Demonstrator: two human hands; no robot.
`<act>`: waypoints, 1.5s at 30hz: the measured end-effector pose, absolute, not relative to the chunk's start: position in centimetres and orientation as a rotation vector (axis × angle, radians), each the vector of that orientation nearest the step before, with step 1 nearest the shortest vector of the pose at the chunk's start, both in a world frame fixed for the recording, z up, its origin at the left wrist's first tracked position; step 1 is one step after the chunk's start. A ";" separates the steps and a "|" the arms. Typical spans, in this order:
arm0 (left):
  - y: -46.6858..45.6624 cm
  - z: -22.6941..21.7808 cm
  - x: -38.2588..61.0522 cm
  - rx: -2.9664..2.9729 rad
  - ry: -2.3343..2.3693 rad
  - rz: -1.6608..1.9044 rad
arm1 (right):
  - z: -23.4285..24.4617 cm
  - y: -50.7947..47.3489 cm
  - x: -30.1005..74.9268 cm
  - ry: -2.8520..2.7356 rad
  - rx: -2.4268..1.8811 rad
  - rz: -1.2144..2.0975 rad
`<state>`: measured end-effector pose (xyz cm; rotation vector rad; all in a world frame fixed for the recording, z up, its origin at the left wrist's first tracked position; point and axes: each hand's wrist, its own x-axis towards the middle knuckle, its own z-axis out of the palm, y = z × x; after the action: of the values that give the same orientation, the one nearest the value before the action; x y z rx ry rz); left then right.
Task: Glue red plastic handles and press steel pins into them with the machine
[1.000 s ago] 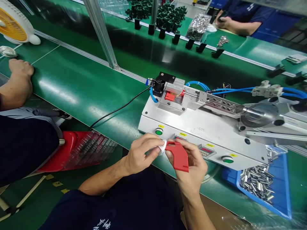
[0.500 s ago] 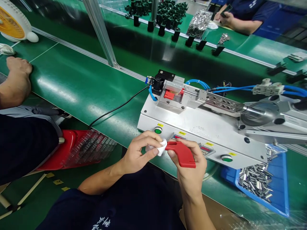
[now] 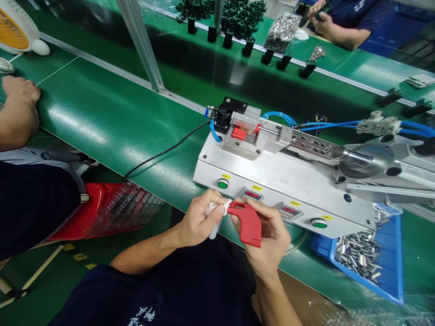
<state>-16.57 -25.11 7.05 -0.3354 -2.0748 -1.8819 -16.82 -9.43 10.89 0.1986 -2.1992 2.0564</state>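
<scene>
My right hand (image 3: 268, 235) grips a flat red plastic part (image 3: 247, 222) with a slot near its top end. My left hand (image 3: 200, 216) pinches a small white cloth (image 3: 217, 209) against that top end. Both hands hover at the near edge of the green belt, just in front of a grey metal press machine (image 3: 288, 181). Another red part (image 3: 239, 132) sits in the machine's fixture.
The machine carries green buttons (image 3: 223, 184), small displays, blue air hoses (image 3: 326, 126) and a black cable. A blue tray of metal sleeves (image 3: 363, 253) lies right. A red bin (image 3: 108, 210) sits lower left. Another person's arm (image 3: 16, 113) rests left; someone works far back right.
The red part has tilted from lying sideways to hanging more upright in my right hand, and the cloth in my left hand has shifted along its top end.
</scene>
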 end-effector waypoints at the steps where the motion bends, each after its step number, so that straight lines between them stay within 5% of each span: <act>1: -25.1 7.2 -16.5 -0.273 -2.086 -1.994 | 10.8 -9.4 -16.8 -2.192 0.233 2.015; 9: -24.9 6.5 -16.5 -0.540 -1.987 -1.548 | 10.8 -8.9 -17.5 -2.237 0.121 2.208; 18: -26.2 7.6 -16.5 -0.181 -2.007 -2.597 | 10.7 -6.9 -18.0 -2.266 0.651 1.892; 25: -26.5 7.7 -17.0 -0.096 -2.006 -2.924 | 10.5 -6.3 -18.0 -2.311 0.838 1.756; 34: -24.6 7.3 -15.3 -0.205 -2.024 -2.233 | 10.3 -8.0 -17.9 -2.221 0.267 2.221; 41: -25.4 6.8 -16.1 -0.009 -1.933 -2.762 | 9.8 -6.8 -17.6 -2.250 0.866 1.777; 45: -25.0 6.6 -15.7 -0.067 -1.998 -2.386 | 9.9 -7.3 -17.4 -2.333 0.577 1.892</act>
<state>-15.67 -25.04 6.56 -0.0671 -1.9976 -2.3861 -17.41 -7.31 9.88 0.5771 -2.3334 1.8915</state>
